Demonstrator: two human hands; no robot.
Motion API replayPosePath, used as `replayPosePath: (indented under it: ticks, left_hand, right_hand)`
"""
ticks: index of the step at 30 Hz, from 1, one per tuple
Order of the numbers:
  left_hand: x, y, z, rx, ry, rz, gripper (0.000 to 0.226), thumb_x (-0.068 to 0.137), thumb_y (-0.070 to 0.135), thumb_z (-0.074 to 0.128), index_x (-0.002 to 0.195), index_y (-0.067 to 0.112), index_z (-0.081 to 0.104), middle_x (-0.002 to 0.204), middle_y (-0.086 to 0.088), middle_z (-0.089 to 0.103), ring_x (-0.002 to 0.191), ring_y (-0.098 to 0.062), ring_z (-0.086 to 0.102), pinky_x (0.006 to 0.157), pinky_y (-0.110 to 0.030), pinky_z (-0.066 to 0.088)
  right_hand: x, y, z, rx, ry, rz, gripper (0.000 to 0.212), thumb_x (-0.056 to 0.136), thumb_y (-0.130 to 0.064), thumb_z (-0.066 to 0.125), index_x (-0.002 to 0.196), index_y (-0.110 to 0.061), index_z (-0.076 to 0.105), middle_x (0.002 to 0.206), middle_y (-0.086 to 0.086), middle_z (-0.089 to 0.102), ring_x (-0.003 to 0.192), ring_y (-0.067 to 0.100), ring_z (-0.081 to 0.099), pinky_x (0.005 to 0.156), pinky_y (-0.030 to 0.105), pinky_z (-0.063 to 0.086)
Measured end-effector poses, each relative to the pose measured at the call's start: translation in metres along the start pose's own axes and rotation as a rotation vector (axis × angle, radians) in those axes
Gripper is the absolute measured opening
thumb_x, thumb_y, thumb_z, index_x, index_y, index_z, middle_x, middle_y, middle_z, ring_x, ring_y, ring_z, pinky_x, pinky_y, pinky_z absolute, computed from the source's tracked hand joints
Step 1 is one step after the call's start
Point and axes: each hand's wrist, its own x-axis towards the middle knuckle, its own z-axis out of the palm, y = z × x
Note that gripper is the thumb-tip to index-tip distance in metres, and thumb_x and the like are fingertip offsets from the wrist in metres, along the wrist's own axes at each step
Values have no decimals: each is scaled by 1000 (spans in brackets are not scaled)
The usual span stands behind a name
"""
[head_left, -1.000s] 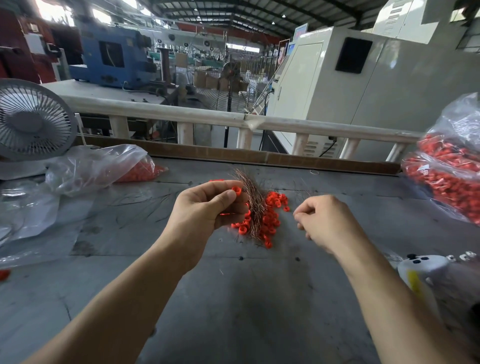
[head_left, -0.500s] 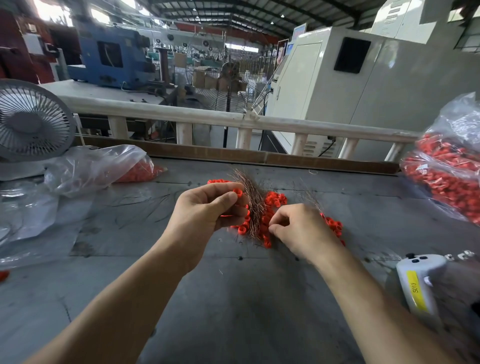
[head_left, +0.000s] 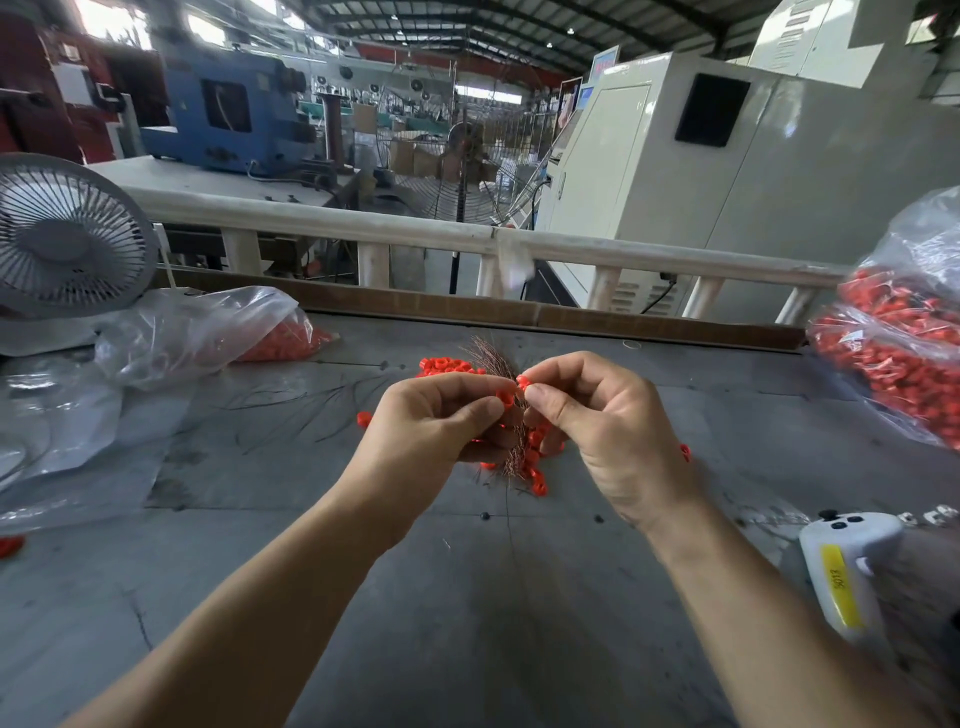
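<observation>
Handling: small red plastic ring (head_left: 522, 382) light, stiff, slippery, probably best pinched by its rim, as right hand (head_left: 608, 431) fingers do; left hand (head_left: 431, 431) fingers pinch second red ring (head_left: 504, 399) beside springy thin copper wire bundle (head_left: 491, 358).

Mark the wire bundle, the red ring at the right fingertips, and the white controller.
wire bundle (head_left: 488, 356), head view, on the fanned upper ends.
red ring (head_left: 523, 382), head view, on its rim, pinched by the right hand (head_left: 613, 431).
white controller (head_left: 878, 538), head view, on its white head near the buttons.

The ring pile (head_left: 537, 468) is lying at worktop (head_left: 467, 623) centre, the fan (head_left: 67, 239) standing at 10 o'clock, the bag (head_left: 904, 364) at 3 o'clock, the controller (head_left: 847, 566) at 4 o'clock.
</observation>
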Motion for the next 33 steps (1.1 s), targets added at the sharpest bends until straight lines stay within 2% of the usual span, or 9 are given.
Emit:
replayPosePath:
  ticks: [7,12,18,21,24,28,30,33]
  left_hand:
    - [-1,1,1,47,-4,44,20,97,0,62,104,14,75,88,-14,78,81,-26,76,77,-35,64]
    - [-1,-1,2,112,10,84,21,96,1,64,107,14,76,88,-12,78,85,-31,75,80,-39,64]
    - [-2,-4,4,261,68,154,27,96,2,66,100,26,78,83,-7,77,81,-33,73,81,-50,62]
    - [-2,-7,5,311,101,183,28,95,5,68,100,31,77,82,2,77,77,-20,74,79,-44,63]
    - [-1,-9,6,332,132,203,24,95,7,70,107,25,79,84,7,78,78,-12,74,80,-38,64]
    - [-2,-10,7,401,164,240,23,94,10,72,111,25,79,89,11,78,84,-7,74,83,-33,62]
    - [-3,-9,7,454,184,265,23,94,13,72,111,27,79,89,15,77,84,-2,73,81,-26,61]
    - [-5,-8,8,578,219,331,22,95,16,72,113,28,78,92,19,75,86,7,69,79,-12,55]
  right_hand:
    - [-2,-2,2,-183,27,-76,7,85,-33,78,92,-33,77,77,-9,74,65,8,68,63,28,54]
    - [-4,-5,4,-369,28,-168,10,87,-24,82,90,-33,77,82,-19,74,74,3,70,67,16,52]
    - [-6,-10,7,-444,35,-175,11,87,-14,82,93,-23,80,84,-14,74,80,2,69,71,11,48]
    - [-7,-13,10,-481,39,-178,11,87,-12,81,94,-20,81,86,-13,74,82,1,68,73,10,48]
    - [-8,-15,11,-475,55,-139,9,89,-15,80,94,-22,81,85,-14,75,83,1,69,73,11,50]
    - [-9,-14,15,-367,72,-11,8,91,-20,78,89,-28,80,71,-18,72,67,-1,66,65,19,49]
    - [-9,-15,16,-342,73,12,9,92,-21,77,89,-29,80,68,-18,71,63,-1,65,63,20,49]
    - [-11,-16,19,-318,74,5,11,93,-21,77,87,-30,78,64,-19,70,58,-2,63,57,14,48]
